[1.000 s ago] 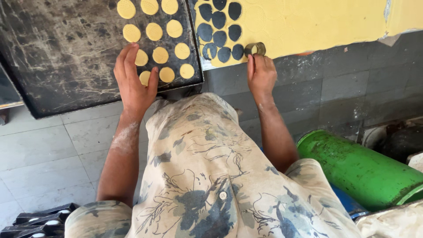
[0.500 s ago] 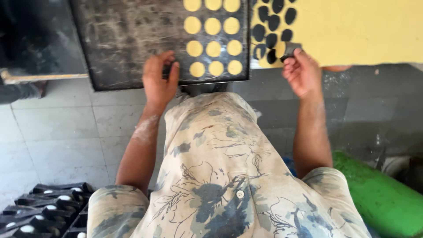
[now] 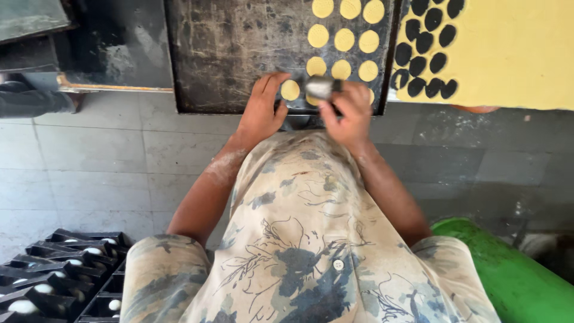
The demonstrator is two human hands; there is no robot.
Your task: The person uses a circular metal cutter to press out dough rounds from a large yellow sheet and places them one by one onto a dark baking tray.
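My right hand [image 3: 350,113] grips a round metal cutter [image 3: 320,87] and holds it over the near edge of a dark baking tray [image 3: 233,54]. Beside it my left hand [image 3: 262,110] rests on that edge, its fingers next to a yellow dough disc [image 3: 290,90]. Several more yellow discs [image 3: 344,40] lie in rows on the tray's right part. To the right lies a rolled yellow dough sheet [image 3: 514,54] with several round holes cut in its left side.
A green cylinder [image 3: 508,275] lies at the lower right. Dark moulded trays [image 3: 54,281] with white items sit at the lower left on the grey tiled floor. Another dark tray [image 3: 33,15] is at the upper left.
My right hand has moved left from the dough sheet to the baking tray with the cutter. The view has shifted, so the tray and sheet sit further right.
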